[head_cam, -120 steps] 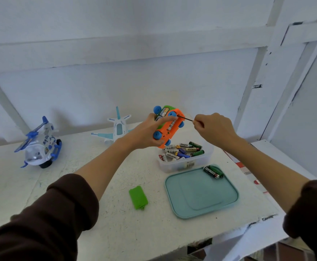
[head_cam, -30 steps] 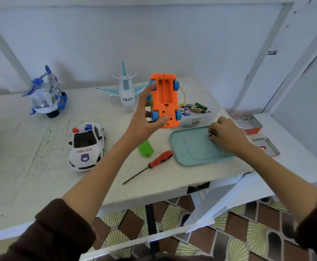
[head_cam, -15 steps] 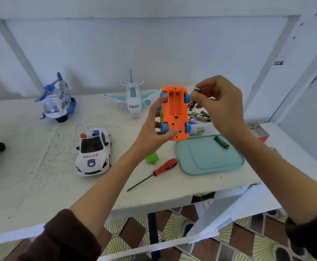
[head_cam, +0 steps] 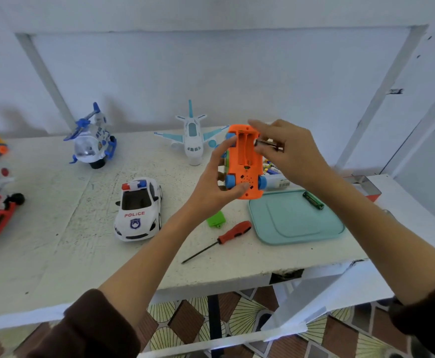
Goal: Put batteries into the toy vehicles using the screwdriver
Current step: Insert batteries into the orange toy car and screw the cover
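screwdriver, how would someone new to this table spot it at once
Start at the teal lid near the table's front right edge. Just left of it lies the screwdriver, in front of a small green cover. It alone has a red handle and thin dark shaft.

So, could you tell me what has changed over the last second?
The right hand left the lid, picked up a battery and brought it to the open bay of the orange car. The left hand holds the car as before; the screwdriver lies unmoved.

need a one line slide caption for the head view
Left hand holds upturned orange toy car while right hand brings a battery to its open compartment.
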Motion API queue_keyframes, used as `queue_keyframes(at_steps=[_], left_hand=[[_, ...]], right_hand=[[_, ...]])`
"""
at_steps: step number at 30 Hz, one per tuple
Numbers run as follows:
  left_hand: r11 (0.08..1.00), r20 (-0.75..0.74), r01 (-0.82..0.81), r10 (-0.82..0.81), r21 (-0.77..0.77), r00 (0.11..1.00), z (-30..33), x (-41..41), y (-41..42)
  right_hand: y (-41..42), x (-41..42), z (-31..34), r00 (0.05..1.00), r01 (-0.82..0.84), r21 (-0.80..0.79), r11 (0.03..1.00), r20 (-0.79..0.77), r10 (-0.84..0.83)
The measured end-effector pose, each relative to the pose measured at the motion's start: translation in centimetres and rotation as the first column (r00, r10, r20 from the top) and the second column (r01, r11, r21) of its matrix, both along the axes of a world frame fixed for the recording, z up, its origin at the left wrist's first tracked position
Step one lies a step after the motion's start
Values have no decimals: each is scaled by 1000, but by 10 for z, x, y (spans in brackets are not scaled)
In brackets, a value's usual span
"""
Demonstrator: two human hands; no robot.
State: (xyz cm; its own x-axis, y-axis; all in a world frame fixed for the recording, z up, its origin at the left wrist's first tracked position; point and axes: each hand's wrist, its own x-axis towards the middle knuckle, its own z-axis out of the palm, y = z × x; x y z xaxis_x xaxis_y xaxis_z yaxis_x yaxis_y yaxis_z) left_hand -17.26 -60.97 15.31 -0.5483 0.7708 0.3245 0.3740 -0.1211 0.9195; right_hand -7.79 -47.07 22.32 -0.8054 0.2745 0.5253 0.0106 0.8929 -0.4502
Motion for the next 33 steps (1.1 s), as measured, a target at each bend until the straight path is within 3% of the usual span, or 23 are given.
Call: queue_keyframes(at_steps=[4,10,16,22,33], left_hand=[[1000,-9,10,-10,2,1000,0,2,1],[999,-12,38,-38,-14,999,3,3,3],[999,-7,43,-43,-10,999,5,6,5],[1000,23,-4,3,19,1000,5,6,8],[997,-5,-45,46,62,999,11,8,13]], right_hand=[[-2,0,4,998,48,63,997,-42,-45],[7,-8,3,992,13,79,997,122,-23],[2,-11,-3,990,64,-122,990,-119,-79],[5,-17,-18,970,114,53,992,-223,-100],[17,-18,-25,956,126,155,980,-282,-79]])
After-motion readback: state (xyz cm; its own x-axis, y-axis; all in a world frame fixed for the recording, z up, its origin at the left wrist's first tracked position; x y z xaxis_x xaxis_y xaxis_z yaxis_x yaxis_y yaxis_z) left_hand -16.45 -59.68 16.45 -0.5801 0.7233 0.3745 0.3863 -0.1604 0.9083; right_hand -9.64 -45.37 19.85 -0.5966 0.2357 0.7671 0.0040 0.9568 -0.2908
